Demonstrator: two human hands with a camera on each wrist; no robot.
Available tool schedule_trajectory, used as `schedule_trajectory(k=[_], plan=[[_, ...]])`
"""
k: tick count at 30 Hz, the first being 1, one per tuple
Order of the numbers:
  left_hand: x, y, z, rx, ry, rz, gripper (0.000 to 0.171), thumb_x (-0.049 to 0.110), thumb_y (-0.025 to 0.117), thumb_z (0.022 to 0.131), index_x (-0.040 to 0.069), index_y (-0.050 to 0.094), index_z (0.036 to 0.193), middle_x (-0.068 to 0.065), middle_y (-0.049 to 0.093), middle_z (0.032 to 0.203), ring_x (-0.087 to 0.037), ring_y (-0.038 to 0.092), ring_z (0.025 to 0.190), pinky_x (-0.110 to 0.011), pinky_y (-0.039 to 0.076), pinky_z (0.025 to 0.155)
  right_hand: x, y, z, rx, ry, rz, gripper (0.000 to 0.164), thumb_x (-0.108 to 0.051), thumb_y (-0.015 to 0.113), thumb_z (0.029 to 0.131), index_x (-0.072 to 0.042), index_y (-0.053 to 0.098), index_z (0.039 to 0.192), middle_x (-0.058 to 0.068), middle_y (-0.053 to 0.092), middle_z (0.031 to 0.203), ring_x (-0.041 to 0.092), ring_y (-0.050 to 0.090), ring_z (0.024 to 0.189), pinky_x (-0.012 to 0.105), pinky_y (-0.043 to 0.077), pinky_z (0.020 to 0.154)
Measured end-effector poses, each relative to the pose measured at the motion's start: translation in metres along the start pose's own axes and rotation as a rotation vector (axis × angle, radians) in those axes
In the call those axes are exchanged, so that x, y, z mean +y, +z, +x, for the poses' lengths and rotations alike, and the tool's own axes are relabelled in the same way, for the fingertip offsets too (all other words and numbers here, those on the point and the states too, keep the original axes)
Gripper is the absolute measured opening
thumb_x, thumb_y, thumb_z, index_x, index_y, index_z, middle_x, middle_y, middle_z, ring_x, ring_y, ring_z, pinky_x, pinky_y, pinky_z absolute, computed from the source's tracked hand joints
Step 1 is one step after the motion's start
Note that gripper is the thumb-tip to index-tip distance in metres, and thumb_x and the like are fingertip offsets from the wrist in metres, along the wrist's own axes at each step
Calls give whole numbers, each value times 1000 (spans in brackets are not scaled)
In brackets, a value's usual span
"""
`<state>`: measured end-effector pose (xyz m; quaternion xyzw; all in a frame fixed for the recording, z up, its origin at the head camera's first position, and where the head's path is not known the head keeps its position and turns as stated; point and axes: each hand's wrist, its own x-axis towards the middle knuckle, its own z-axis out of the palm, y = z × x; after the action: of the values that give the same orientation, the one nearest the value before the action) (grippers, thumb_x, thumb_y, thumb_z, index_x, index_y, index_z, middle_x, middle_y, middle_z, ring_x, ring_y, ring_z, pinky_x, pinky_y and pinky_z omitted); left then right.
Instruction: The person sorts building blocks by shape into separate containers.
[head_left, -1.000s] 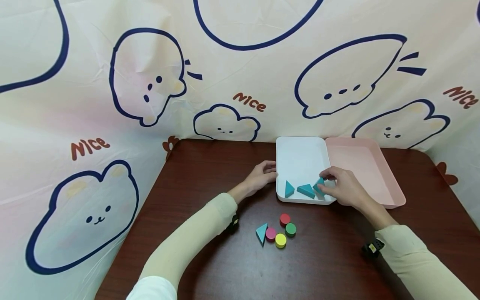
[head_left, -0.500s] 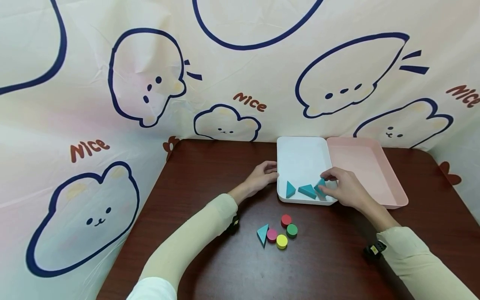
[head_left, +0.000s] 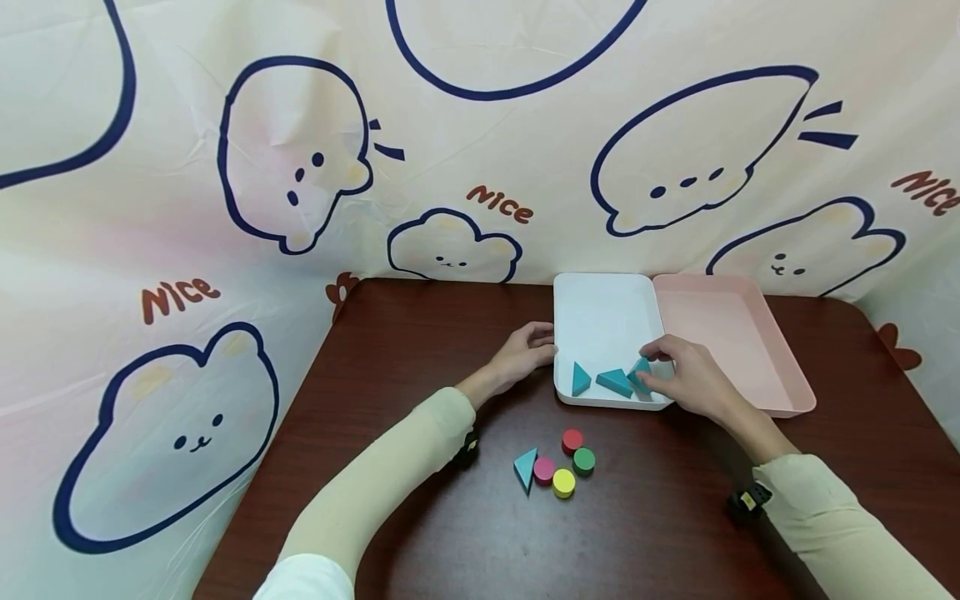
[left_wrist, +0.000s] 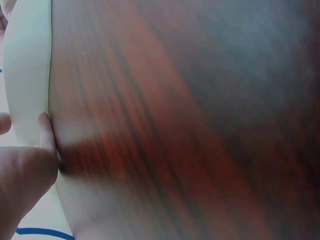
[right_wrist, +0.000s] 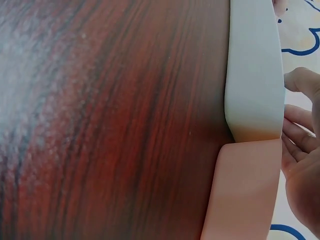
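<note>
In the head view, my right hand is over the near right corner of the white tray. Its thumb and finger pinch a teal triangular block, partly covered by the fingers. Two more teal pieces lie to its left: a middle triangular block and a left triangular block. My left hand rests against the tray's left side, fingers loosely bent. Down in the left wrist view, one fingertip touches the tray's outer wall. The right wrist view shows my right hand's fingers beyond the tray rim.
A pink tray adjoins the white one on the right. On the dark wooden table, nearer me, lie another teal triangle and magenta, yellow, red and green discs. A printed curtain hangs behind.
The view shifts very slightly. Both hands and all the blocks stay essentially where they were, with the right hand still pinching the same teal block.
</note>
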<state>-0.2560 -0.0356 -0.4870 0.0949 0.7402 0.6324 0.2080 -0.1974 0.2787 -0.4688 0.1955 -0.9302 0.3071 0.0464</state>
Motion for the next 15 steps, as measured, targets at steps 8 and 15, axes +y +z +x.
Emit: schedule_trajectory(k=[8, 15], plan=[[0, 1, -1, 0, 8, 0, 50, 12, 61, 108, 5, 46, 156, -15, 52, 155, -26, 53, 143, -39, 50, 111, 0, 1, -1, -7, -5, 9, 35, -13, 81, 94, 1, 71, 124, 18, 70, 120, 39, 66, 111, 62, 56, 97], [1, 1, -1, 6, 8, 12, 50, 13, 61, 108, 5, 46, 156, -14, 53, 154, -26, 53, 142, -40, 50, 111, -12, 4, 1, 6, -51, 0, 34, -11, 82, 93, 2, 72, 123, 16, 71, 118, 38, 67, 109, 60, 57, 95]])
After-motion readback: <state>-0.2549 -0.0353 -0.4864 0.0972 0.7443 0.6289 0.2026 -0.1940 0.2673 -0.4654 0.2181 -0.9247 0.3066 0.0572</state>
